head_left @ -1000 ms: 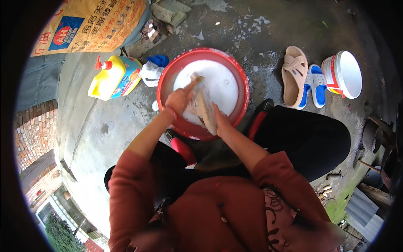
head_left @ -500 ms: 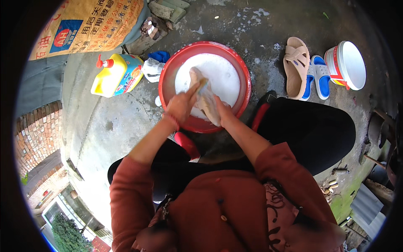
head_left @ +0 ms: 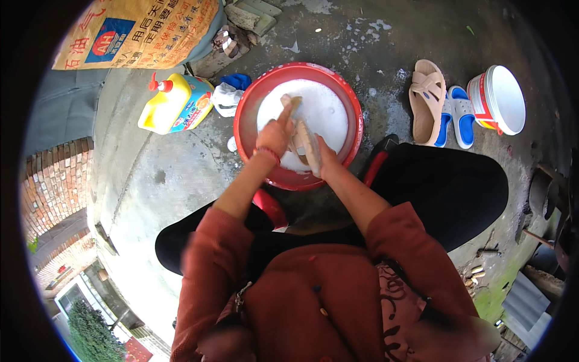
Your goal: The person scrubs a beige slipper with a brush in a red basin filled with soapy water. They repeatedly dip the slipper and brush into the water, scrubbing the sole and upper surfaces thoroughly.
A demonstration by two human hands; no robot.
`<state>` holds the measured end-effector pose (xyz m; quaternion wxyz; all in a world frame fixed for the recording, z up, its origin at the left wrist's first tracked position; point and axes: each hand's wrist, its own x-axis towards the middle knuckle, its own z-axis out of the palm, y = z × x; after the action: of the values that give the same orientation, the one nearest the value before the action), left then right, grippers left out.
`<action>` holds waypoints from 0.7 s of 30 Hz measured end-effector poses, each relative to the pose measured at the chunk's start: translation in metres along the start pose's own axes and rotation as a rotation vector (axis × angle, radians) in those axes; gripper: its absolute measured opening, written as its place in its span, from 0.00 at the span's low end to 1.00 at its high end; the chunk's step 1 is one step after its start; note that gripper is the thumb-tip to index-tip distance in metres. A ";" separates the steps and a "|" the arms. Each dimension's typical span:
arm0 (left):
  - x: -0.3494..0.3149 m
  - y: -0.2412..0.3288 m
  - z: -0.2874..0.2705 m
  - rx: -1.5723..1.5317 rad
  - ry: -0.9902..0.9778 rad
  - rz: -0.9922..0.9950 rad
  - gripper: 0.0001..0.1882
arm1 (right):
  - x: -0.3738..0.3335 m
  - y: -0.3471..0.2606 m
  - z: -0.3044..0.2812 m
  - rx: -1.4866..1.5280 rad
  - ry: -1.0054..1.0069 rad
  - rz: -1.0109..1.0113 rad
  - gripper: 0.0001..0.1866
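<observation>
Jug (head_left: pixel 175 108): yellow with a red pump, stood apart from the basin, on its left.
Cloths (head_left: pixel 225 100): one whitish, one blue, lay heaped just beside the basin's left rim.
Basin (head_left: pixel 247 117): red and round, held white foam (head_left: pixel 330 111).
Left hand (head_left: pixel 276 137): reached over the foam, forefinger stretched forward; its other fingers looked curled, apparently pinching a brush.
Brush (head_left: pixel 295 105): tan, partly hidden; good work probably called for short, even strokes, forefinger steadying it, low enough for drips to land inside.
Shoe (head_left: pixel 309 148): pale, slanted over the basin's near half between the hands; right of the left fingers, contact there unclear, and against the right hand's thumb side.
Right hand (head_left: pixel 328 160): seemed to pinch the shoe's near right edge, its undermost fingers hidden; a firm hold there probably mattered most.
Sandal (head_left: pixel 426 102), slipper (head_left: pixel 463 120), bucket (head_left: pixel 508 99): stood well to the right.
</observation>
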<state>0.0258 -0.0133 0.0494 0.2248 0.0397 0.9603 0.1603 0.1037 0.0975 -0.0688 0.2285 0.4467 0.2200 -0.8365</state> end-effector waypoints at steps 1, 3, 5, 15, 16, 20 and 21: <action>-0.021 0.008 -0.002 -0.001 0.006 0.033 0.28 | 0.002 0.001 -0.004 0.007 -0.021 0.018 0.28; -0.058 0.011 -0.004 0.012 0.031 0.049 0.28 | -0.001 0.002 -0.001 -0.028 -0.028 0.034 0.29; -0.082 0.008 -0.001 0.039 0.044 0.027 0.28 | -0.015 0.002 0.007 -0.098 0.023 0.025 0.29; 0.025 -0.034 0.007 -0.032 -0.018 -0.064 0.27 | -0.021 0.004 0.016 -0.141 0.068 0.004 0.30; 0.015 -0.032 0.010 -0.052 -0.019 -0.050 0.27 | -0.026 0.000 0.016 -0.139 0.047 0.015 0.30; -0.067 0.012 0.000 -0.093 0.010 0.094 0.27 | -0.002 -0.001 -0.002 0.018 -0.072 0.004 0.30; -0.079 0.013 0.000 -0.097 0.032 0.123 0.27 | -0.001 0.000 -0.002 -0.023 -0.058 0.014 0.30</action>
<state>0.0969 -0.0130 0.0864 0.2008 0.0852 0.9506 0.2208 0.1056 0.0992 -0.0688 0.2458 0.4209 0.2199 -0.8450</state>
